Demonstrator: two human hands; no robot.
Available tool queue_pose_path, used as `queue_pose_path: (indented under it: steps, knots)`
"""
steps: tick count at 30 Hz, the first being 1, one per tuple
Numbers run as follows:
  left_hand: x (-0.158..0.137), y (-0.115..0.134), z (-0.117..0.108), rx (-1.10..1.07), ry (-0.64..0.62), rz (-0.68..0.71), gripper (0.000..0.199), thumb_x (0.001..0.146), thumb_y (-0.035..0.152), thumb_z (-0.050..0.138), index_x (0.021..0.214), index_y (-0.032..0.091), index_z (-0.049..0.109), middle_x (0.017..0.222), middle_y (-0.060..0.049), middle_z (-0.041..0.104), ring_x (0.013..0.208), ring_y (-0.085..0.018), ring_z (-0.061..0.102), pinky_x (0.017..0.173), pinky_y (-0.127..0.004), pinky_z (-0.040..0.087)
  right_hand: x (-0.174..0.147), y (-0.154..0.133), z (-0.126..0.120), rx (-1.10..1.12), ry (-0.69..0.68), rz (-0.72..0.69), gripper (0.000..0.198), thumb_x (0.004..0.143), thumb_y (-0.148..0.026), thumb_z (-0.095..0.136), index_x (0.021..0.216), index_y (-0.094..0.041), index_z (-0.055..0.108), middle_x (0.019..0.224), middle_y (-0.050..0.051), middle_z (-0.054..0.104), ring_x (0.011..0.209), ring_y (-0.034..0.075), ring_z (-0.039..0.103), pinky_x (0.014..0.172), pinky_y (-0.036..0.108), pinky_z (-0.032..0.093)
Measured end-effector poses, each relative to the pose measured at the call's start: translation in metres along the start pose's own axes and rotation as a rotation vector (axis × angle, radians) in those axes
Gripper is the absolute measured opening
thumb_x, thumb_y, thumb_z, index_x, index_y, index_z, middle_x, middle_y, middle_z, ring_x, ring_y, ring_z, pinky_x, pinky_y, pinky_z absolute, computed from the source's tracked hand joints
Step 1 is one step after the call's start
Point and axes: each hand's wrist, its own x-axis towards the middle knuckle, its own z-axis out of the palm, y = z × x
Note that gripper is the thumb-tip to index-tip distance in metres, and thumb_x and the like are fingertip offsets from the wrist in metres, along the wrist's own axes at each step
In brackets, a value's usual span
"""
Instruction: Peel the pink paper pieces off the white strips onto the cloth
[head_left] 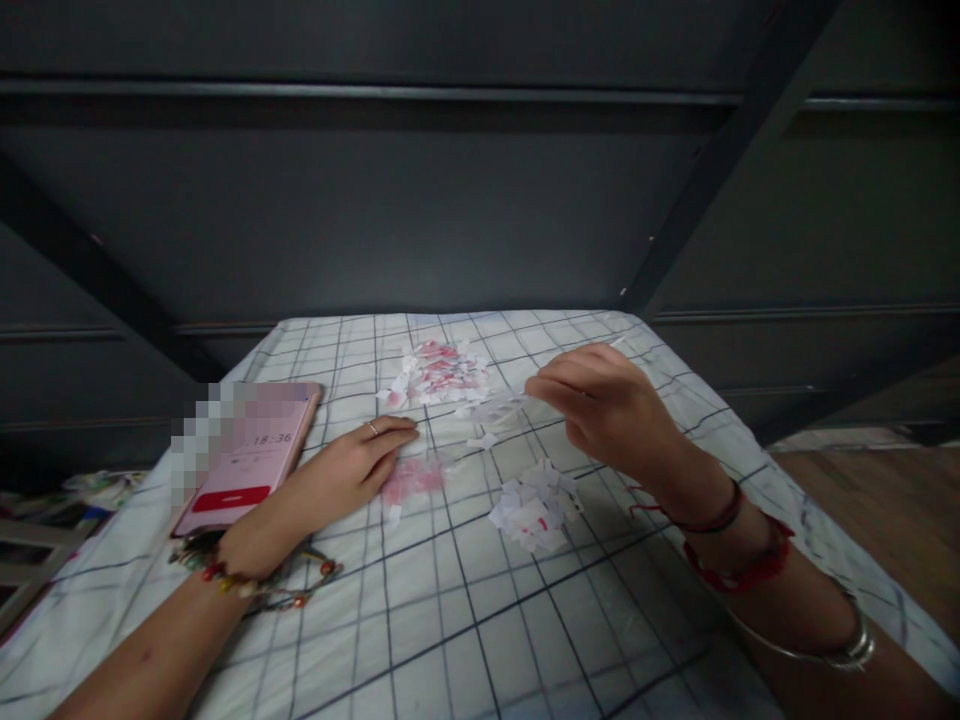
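Observation:
My left hand lies low on the checked cloth, its fingers stretched forward. Beside its fingertips is a flat patch of pink and white paper bits, seemingly under or in clear plastic. My right hand is raised a little, with thumb and fingers pinched together. From that pinch a thin translucent piece, apparently plastic, reaches leftward; its full outline is unclear. Farther back sits a heap of pink-marked paper scraps. Nearer me, between the hands, is a pile of mostly white paper scraps.
A phone with a lit screen showing a running time lies left of my left forearm. The table's checked cloth is slightly wrinkled. A dark panelled wall rises behind the far edge. Wooden floor shows at right.

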Motion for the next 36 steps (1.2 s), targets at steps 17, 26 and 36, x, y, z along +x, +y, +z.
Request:
queue_pose_path:
  steps: [17, 26, 36]
  knots:
    - [0.0009, 0.0011, -0.0019, 0.014, -0.015, -0.003, 0.039, 0.09, 0.022, 0.033, 0.116, 0.015, 0.061, 0.123, -0.01, 0.061, 0.112, -0.019, 0.058, 0.103, -0.036, 0.045, 0.0011, 0.0008, -0.0023, -0.064, 0.003, 0.009, 0.037, 0.067, 0.007, 0.038, 0.079, -0.018, 0.062, 0.069, 0.0, 0.061, 0.068, 0.015, 0.049, 0.071, 0.029, 0.036]
    - [0.001, 0.0007, -0.0007, 0.018, -0.005, -0.007, 0.038, 0.09, 0.023, 0.035, 0.117, 0.016, 0.061, 0.123, -0.009, 0.061, 0.111, -0.019, 0.058, 0.103, -0.035, 0.045, 0.0002, 0.0001, -0.001, -0.01, -0.039, 0.028, 0.038, 0.065, 0.008, 0.037, 0.077, -0.019, 0.061, 0.067, -0.001, 0.059, 0.068, 0.014, 0.049, 0.071, 0.029, 0.036]
    - [0.0019, 0.0013, -0.0018, 0.016, -0.019, 0.001, 0.039, 0.09, 0.023, 0.034, 0.118, 0.017, 0.06, 0.122, -0.009, 0.061, 0.112, -0.019, 0.058, 0.103, -0.035, 0.044, -0.0031, 0.0065, -0.0013, 0.038, -0.039, 0.034, 0.038, 0.062, 0.006, 0.038, 0.079, -0.019, 0.061, 0.068, -0.001, 0.061, 0.068, 0.014, 0.051, 0.071, 0.03, 0.039]
